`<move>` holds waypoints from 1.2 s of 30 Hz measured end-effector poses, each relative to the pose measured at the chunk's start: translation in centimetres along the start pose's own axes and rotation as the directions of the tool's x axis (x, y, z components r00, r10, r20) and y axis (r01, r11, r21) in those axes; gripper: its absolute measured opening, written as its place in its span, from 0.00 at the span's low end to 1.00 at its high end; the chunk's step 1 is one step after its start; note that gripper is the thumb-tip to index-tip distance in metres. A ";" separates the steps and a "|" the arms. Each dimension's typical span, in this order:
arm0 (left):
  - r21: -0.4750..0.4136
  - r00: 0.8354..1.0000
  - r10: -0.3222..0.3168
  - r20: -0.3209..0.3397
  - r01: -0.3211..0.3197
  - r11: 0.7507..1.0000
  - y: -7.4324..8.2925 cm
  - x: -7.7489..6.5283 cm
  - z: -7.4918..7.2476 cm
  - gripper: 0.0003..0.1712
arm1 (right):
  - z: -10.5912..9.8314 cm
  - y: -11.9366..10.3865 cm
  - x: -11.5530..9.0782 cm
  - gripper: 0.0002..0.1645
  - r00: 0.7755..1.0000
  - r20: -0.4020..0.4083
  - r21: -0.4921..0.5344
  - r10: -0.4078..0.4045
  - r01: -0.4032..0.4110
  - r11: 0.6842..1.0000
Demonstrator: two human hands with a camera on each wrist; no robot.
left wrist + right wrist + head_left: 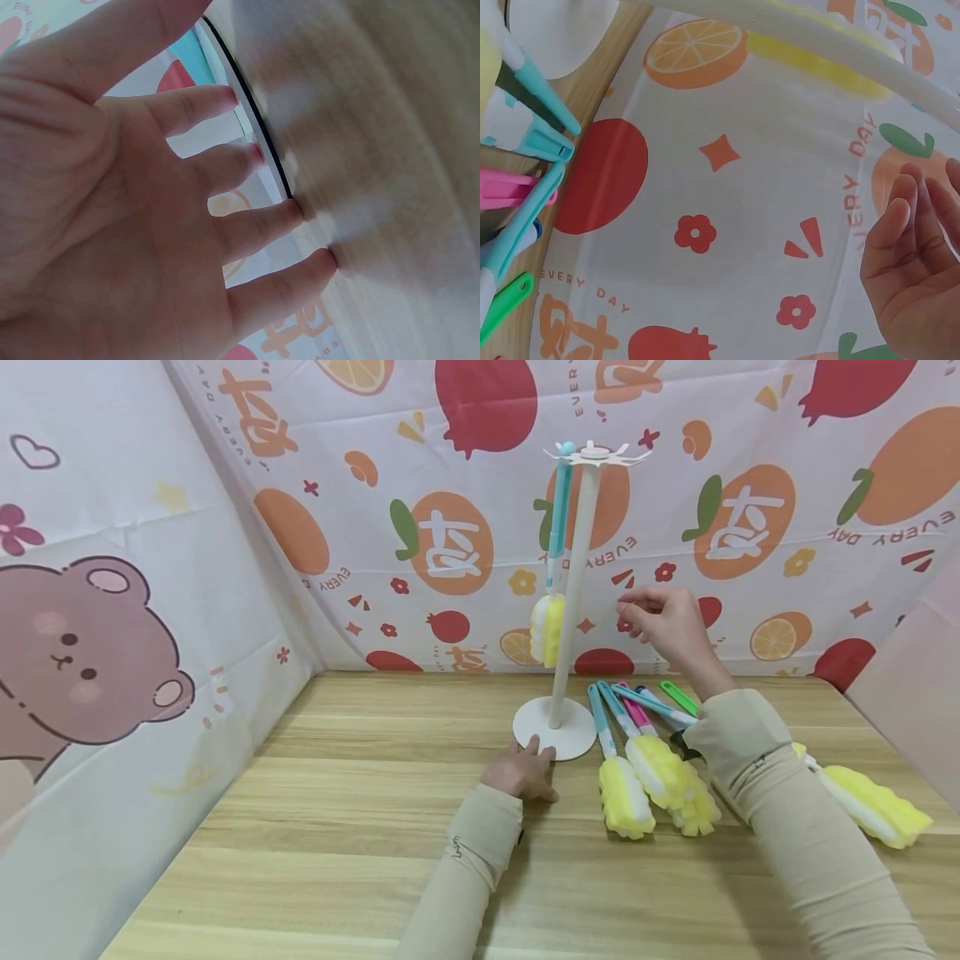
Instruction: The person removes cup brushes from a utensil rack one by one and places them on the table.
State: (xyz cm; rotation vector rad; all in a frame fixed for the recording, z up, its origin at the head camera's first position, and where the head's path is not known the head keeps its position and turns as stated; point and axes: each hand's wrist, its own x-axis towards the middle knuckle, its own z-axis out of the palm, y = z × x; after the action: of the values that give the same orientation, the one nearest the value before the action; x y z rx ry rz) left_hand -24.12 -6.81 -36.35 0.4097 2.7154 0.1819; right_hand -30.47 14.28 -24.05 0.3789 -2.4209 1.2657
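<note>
My left hand (522, 771) rests with spread fingers at the front rim of the white round base (542, 727) of a stand; in the left wrist view the fingertips (247, 156) touch the base's edge and the wood. The stand's pole (576, 577) rises to a ring of hooks (597, 453). From a left hook hangs a sponge brush (560, 518) with a blue handle, its yellow-and-white head (548, 631) down. To the right of the pole my right hand (672, 625) is raised in the air, fingers loosely bent, holding nothing.
Several sponge brushes lie right of the base, among them a blue-handled one (626, 797), a pink handle (636, 710) and a green handle (679, 698). Another yellow head (873, 806) lies farther right, beyond the right sleeve. Printed cloth (465, 468) hangs behind the wooden table (337, 827).
</note>
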 end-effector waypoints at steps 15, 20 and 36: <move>0.033 1.000 -0.002 0.001 0.002 0.999 0.0 0.2 0.1 0.41 | 0.6 -1.3 -0.2 0.18 0.999 -0.004 0.091 -0.034 0.035 0.995; 0.033 1.000 -0.002 0.000 0.002 0.999 0.0 0.2 0.1 0.41 | 0.8 -1.8 -0.3 0.18 0.999 0.005 0.110 -0.042 0.041 0.993; 0.018 1.000 -0.001 0.001 0.001 1.000 0.0 0.0 0.0 0.40 | 1.4 -3.4 -0.4 0.17 0.991 0.041 0.127 -0.129 0.122 0.984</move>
State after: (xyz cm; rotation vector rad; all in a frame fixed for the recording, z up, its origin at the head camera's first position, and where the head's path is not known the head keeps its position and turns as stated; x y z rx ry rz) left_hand -24.14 -6.80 -36.39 0.4129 2.7178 0.1570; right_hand -29.06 11.23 -22.49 0.5948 -2.3240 1.3688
